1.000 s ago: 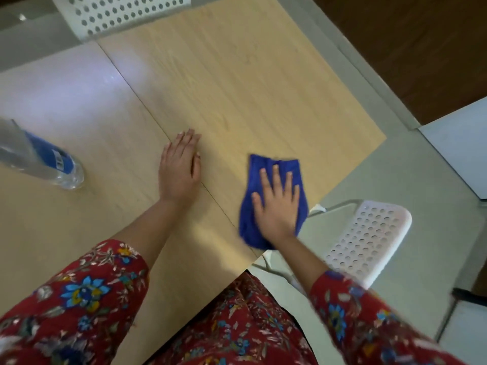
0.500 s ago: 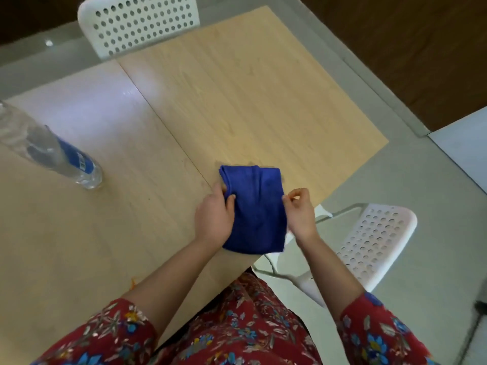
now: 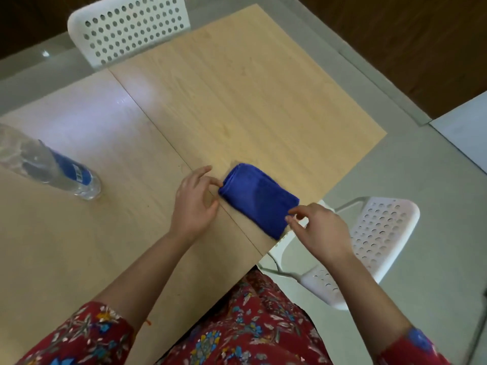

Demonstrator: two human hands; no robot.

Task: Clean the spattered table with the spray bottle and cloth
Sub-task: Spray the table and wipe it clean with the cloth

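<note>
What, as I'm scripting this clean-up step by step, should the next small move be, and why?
Probably lay the right hand flat on the blue cloth and start wiping the table. The cloth lies folded near the table's edge; the left hand only touches one end, the right is at the opposite corner, and the bottle stands apart, untouched.

Glossy wood-grain table (image 3: 263,101), soft cloth (image 3: 257,197)
</note>
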